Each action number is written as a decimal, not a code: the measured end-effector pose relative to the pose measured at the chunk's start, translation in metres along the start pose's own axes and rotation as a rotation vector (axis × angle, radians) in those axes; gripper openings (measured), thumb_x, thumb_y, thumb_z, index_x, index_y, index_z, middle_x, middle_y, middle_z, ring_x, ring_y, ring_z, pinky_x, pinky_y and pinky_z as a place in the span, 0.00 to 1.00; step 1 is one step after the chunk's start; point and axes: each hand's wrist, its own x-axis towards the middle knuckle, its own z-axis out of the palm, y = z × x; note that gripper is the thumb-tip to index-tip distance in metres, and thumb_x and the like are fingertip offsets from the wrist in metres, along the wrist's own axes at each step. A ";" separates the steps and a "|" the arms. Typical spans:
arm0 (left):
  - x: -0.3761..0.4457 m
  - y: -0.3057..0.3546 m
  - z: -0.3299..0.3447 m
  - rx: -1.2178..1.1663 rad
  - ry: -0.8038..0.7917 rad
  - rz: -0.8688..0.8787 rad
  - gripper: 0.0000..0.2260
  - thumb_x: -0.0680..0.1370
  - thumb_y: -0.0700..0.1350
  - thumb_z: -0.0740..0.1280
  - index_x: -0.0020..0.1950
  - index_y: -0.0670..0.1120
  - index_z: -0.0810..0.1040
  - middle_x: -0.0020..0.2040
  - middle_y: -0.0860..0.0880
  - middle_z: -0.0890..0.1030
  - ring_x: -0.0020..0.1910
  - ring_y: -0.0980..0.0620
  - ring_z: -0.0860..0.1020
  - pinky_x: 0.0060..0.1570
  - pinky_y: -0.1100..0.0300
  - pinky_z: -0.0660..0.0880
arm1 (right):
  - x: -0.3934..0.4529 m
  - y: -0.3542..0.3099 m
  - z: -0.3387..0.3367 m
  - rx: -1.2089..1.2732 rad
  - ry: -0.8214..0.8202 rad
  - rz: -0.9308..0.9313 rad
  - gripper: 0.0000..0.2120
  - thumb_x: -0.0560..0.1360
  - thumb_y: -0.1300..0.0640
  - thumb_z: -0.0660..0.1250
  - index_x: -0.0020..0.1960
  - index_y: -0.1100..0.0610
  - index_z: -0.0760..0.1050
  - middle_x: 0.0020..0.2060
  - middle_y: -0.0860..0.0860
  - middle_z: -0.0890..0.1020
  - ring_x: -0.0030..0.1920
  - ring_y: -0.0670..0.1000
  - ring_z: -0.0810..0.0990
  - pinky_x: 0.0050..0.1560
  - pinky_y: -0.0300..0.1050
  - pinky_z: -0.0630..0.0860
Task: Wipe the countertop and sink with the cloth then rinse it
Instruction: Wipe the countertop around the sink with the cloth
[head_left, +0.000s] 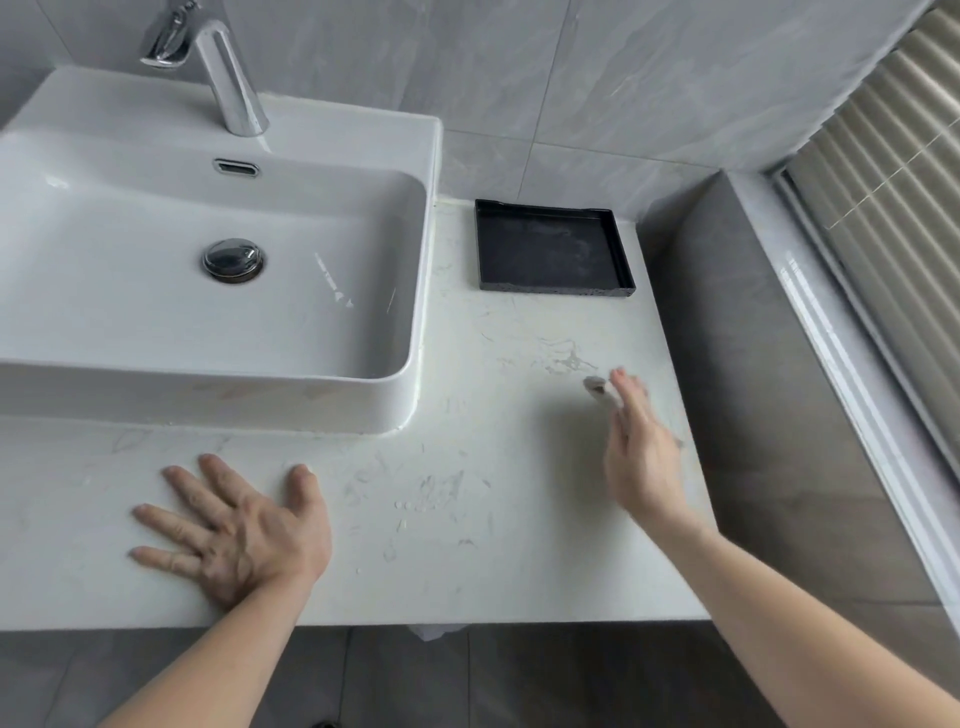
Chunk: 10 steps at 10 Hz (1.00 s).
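The white countertop (467, 571) carries streaks and water marks right of the sink. A white rectangular sink (311, 395) stands on it at the left, with a chrome faucet (228, 83) behind and a round drain plug (232, 260) in the basin. My right hand (641, 452) is blurred near the counter's right edge and presses on a small grey cloth (597, 387), of which only a corner shows past the fingertips. My left hand (234, 535) lies flat on the counter in front of the sink, fingers spread, holding nothing.
A shallow black tray (621, 260) sits at the back right of the counter against the tiled wall. A grey ledge (753, 364) and a window with blinds (893, 171) run along the right. The floor shows below the counter's front edge.
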 end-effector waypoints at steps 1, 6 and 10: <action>0.000 0.000 -0.001 0.000 -0.002 0.004 0.42 0.75 0.69 0.47 0.83 0.46 0.48 0.84 0.43 0.45 0.80 0.34 0.39 0.75 0.30 0.39 | -0.020 -0.039 0.040 0.051 -0.143 -0.173 0.22 0.86 0.59 0.56 0.79 0.53 0.66 0.79 0.48 0.68 0.81 0.48 0.60 0.78 0.46 0.60; 0.001 -0.001 0.001 0.001 0.015 0.014 0.42 0.75 0.69 0.48 0.83 0.46 0.48 0.84 0.43 0.46 0.80 0.33 0.39 0.75 0.31 0.38 | -0.027 0.034 0.022 -0.252 -0.183 -0.099 0.26 0.85 0.49 0.53 0.83 0.44 0.57 0.83 0.42 0.55 0.83 0.50 0.48 0.82 0.59 0.48; 0.001 -0.001 0.000 0.002 0.018 0.007 0.42 0.75 0.69 0.48 0.83 0.46 0.48 0.84 0.43 0.46 0.80 0.34 0.39 0.76 0.31 0.38 | -0.061 -0.013 0.036 0.172 -0.059 -0.126 0.20 0.85 0.64 0.59 0.73 0.49 0.73 0.72 0.45 0.77 0.77 0.45 0.69 0.78 0.44 0.63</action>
